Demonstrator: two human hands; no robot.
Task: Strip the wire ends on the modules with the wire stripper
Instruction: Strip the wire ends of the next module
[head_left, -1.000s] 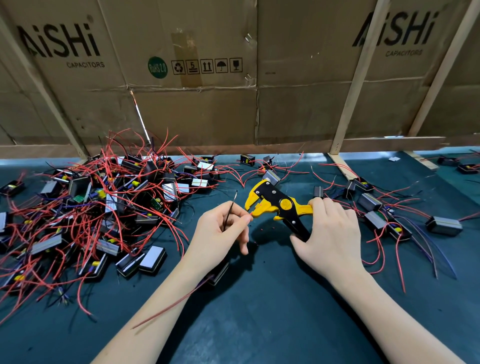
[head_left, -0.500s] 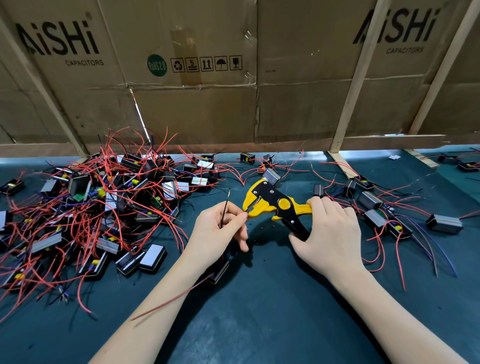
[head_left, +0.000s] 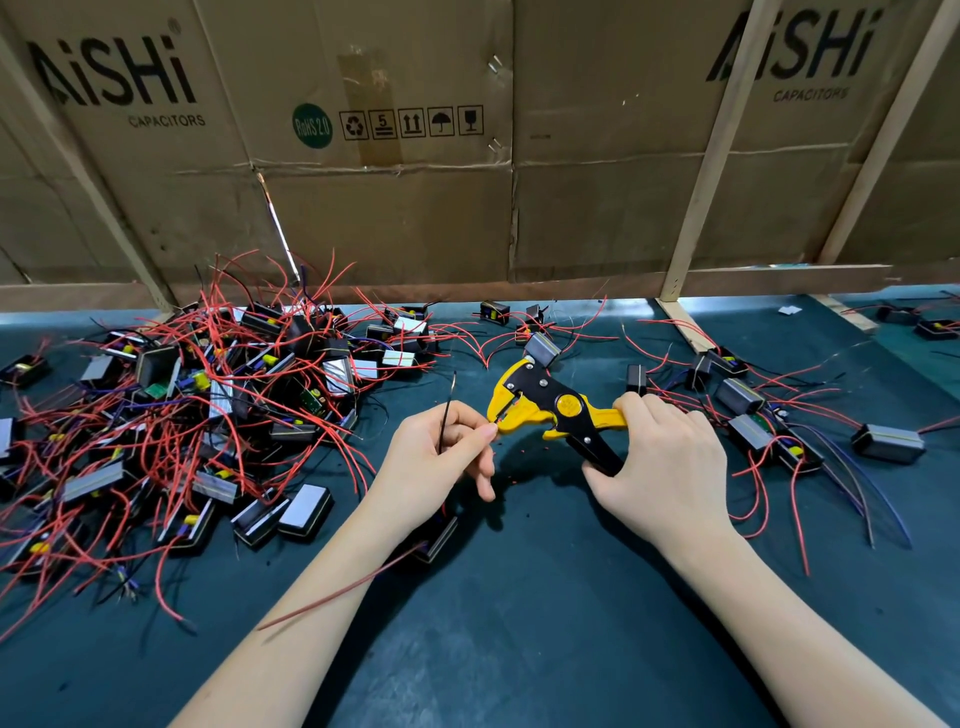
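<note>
My right hand (head_left: 662, 467) grips the handles of a yellow and black wire stripper (head_left: 550, 408), its jaws pointing left. My left hand (head_left: 441, 457) pinches a red wire end right at the stripper's jaws. A thin black wire (head_left: 448, 410) sticks up out of the same hand. Under my left wrist a black module (head_left: 439, 540) lies on the mat, partly hidden, and a long red wire (head_left: 332, 592) trails from it toward me. Tiny red insulation bits (head_left: 511, 480) dot the mat below the jaws.
A big tangle of black modules with red wires (head_left: 171, 426) fills the left of the dark green mat (head_left: 519, 623). Several more modules (head_left: 748, 431) lie scattered at the right. Cardboard panels (head_left: 395, 208) and wooden slats (head_left: 711, 156) wall off the back.
My left hand has shifted slightly right, bringing the red wire end up to the stripper's jaws. My right hand has barely moved.
</note>
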